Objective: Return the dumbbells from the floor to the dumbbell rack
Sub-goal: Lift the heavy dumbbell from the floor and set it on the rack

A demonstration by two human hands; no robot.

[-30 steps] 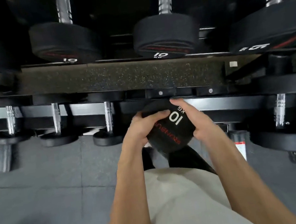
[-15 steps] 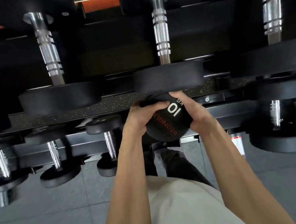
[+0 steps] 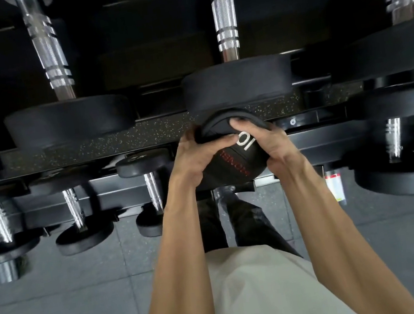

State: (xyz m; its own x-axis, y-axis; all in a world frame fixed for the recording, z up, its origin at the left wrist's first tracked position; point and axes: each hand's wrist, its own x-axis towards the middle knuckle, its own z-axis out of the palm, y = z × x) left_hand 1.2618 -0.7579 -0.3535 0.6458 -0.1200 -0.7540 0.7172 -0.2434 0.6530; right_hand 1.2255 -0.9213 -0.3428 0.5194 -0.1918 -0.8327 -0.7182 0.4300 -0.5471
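Both hands clasp the near end plate of a black dumbbell (image 3: pixel 236 160) marked "10" with red lettering. My left hand (image 3: pixel 197 155) wraps its left side and my right hand (image 3: pixel 265 142) its right side. The plate sits just in front of the rack's speckled upper shelf edge (image 3: pixel 117 142), right below another black dumbbell (image 3: pixel 236 85) resting on that shelf. The held dumbbell's handle and far plate are hidden behind the near plate.
More dumbbells with chrome handles lie on the upper shelf at left (image 3: pixel 66 118) and right (image 3: pixel 398 44). Smaller ones (image 3: pixel 151 189) hang on the lower tier above the grey floor (image 3: pixel 73 297), a bigger one (image 3: pixel 396 171) at right. My dark trousers show below the hands.
The dumbbell has risen in both hands from the lower tier's level to the upper shelf's edge. The view has tilted upward along the rack.
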